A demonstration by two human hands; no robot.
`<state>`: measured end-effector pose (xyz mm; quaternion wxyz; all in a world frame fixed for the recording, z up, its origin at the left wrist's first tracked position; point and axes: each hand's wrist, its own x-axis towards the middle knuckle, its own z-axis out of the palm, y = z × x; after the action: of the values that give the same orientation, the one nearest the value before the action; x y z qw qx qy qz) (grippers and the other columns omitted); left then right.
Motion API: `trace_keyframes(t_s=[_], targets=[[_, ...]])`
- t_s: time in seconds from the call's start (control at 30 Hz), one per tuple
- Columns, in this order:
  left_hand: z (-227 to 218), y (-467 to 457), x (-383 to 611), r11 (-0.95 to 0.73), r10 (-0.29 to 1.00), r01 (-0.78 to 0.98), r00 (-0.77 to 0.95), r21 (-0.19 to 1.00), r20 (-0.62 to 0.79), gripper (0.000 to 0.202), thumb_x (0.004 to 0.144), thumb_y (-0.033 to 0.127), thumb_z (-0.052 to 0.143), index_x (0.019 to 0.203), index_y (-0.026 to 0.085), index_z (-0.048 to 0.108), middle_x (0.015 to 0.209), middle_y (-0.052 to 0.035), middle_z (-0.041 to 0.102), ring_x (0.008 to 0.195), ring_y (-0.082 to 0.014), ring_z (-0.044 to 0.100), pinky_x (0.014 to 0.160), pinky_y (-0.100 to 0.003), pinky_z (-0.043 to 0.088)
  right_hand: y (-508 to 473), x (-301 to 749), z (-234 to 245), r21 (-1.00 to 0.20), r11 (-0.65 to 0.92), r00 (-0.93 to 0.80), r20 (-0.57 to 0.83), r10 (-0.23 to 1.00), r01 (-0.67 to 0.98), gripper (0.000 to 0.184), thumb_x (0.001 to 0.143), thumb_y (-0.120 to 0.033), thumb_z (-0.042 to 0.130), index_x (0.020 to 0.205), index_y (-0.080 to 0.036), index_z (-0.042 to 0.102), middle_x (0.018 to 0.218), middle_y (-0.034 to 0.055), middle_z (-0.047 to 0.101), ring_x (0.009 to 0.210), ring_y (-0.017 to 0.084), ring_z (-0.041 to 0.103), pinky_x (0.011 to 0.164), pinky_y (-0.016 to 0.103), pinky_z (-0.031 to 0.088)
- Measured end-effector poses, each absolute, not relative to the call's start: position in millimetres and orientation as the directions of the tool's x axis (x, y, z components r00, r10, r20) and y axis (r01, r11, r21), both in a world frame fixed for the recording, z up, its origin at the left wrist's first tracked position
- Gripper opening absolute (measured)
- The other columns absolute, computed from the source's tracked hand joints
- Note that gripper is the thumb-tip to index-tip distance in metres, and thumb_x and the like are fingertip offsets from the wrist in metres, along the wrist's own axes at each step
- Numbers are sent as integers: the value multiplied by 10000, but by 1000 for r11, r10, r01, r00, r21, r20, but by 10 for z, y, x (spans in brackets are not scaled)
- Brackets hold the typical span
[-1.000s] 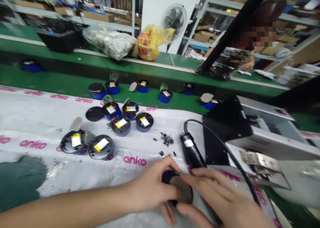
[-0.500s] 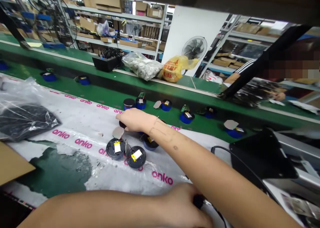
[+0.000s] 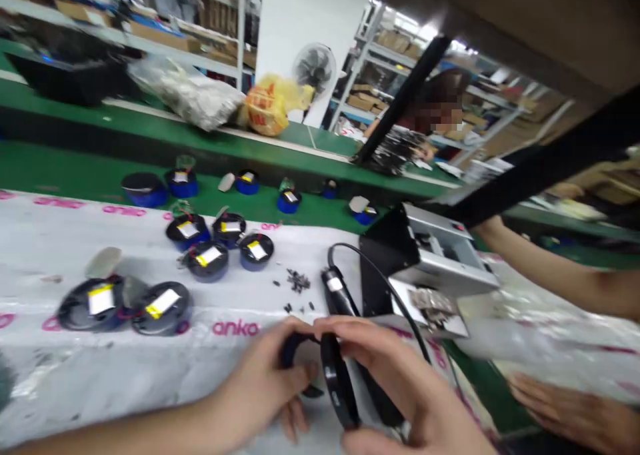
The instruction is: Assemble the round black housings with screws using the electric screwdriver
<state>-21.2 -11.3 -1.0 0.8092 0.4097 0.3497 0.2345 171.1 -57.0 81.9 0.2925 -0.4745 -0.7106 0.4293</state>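
Note:
My left hand [image 3: 260, 385] is closed round a small round dark blue unit [image 3: 293, 348] low in the middle of the view, just above the white plastic sheet [image 3: 75, 242]. My right hand [image 3: 405, 392] pinches a round black lid [image 3: 339, 382], held on edge right beside that unit. Behind my hands lie a black electric screwdriver [image 3: 339, 296] with its cable and a small heap of dark screws [image 3: 298, 280]. Several open round units with yellow-labelled batteries [image 3: 207, 258] sit on the sheet to the left.
A silver and black machine [image 3: 433, 258] stands at the right. Another person's arm [image 3: 550, 278] and hand [image 3: 575, 408] reach in from the right. More blue units [image 3: 289, 200] ride the green belt [image 3: 60, 165]. Bags [image 3: 270, 105] lie beyond.
My right hand, stretched out to the group of units half a second ago, has come back holding a black lid beside my left hand. The view has swung right.

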Motion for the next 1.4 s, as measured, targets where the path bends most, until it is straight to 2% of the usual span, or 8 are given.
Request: trace_keyframes(t_s=[0.1, 0.23, 0.37, 0.47, 0.57, 0.67, 0.93, 1.4], targets=[[128, -74, -249, 537, 630, 115, 604, 836, -488, 361, 822, 369, 654, 1092, 222, 465, 590, 67, 595, 364, -91, 542, 311, -129, 386, -906, 1883, 626, -801, 83, -224, -65, 972, 593, 686, 809, -158, 703, 1400, -397, 452, 1520, 47, 399, 1402, 271, 409, 1128, 441, 387], [248, -7, -332, 466, 636, 252, 571, 848, -519, 304, 847, 377, 673, 1004, 248, 447, 722, 60, 632, 429, -68, 549, 321, -98, 350, -1040, 1896, 508, -674, 149, -139, 69, 988, 724, 660, 777, -127, 678, 1377, -316, 481, 1370, 107, 499, 1258, 262, 562, 968, 348, 549], [233, -30, -371, 484, 628, 254, 566, 837, -535, 349, 837, 400, 703, 1001, 255, 432, 730, 67, 610, 470, -78, 570, 341, -107, 367, -954, 1717, 314, -885, 147, 156, 237, 959, 441, 356, 726, -189, 817, 890, -250, 508, 832, -12, 587, 712, 167, 695, 651, 246, 601], [200, -87, -358, 517, 651, 224, 524, 826, -549, 375, 829, 417, 713, 999, 255, 421, 744, 61, 605, 481, -86, 586, 343, -112, 373, -879, 1582, 199, -976, 69, 306, 131, 943, 207, 426, 761, -201, 810, 784, -242, 387, 885, -1, 661, 723, 187, 736, 657, 259, 618], [193, -136, -342, 530, 686, 205, 466, 822, -559, 389, 824, 443, 714, 1003, 256, 424, 710, 65, 586, 489, -104, 600, 335, -117, 382, -838, 1553, 198, -998, 67, 260, 67, 963, 9, 288, 892, -229, 673, 1083, -292, 466, 974, 26, 709, 774, 196, 749, 710, 327, 640], [210, -150, -338, 546, 671, 209, 471, 811, -573, 408, 827, 451, 709, 1082, 265, 451, 701, 62, 582, 497, -109, 598, 344, -126, 411, -844, 1598, 289, -996, 77, 74, 73, 995, -51, 476, 963, -242, 474, 1412, -336, 345, 1137, 95, 686, 937, 243, 733, 784, 426, 637], [214, -116, -349, 500, 676, 187, 527, 846, -516, 365, 845, 414, 684, 1172, 288, 583, 1124, -14, 548, 516, -69, 595, 351, -165, 464, -962, 1588, 307, -803, 177, -85, 156, 984, 569, 550, 892, -61, 503, 1379, -312, 458, 1414, 94, 393, 1368, 237, 435, 1068, 356, 485], [157, -139, -370, 490, 696, 150, 526, 859, -489, 319, 829, 353, 683, 1129, 288, 597, 1084, -3, 523, 518, -80, 590, 338, -170, 467, -925, 1528, 124, -712, 421, -145, 416, 898, 561, 765, 766, 37, 702, 1417, -286, 462, 1327, 93, 475, 1268, 274, 524, 1063, 428, 513]])
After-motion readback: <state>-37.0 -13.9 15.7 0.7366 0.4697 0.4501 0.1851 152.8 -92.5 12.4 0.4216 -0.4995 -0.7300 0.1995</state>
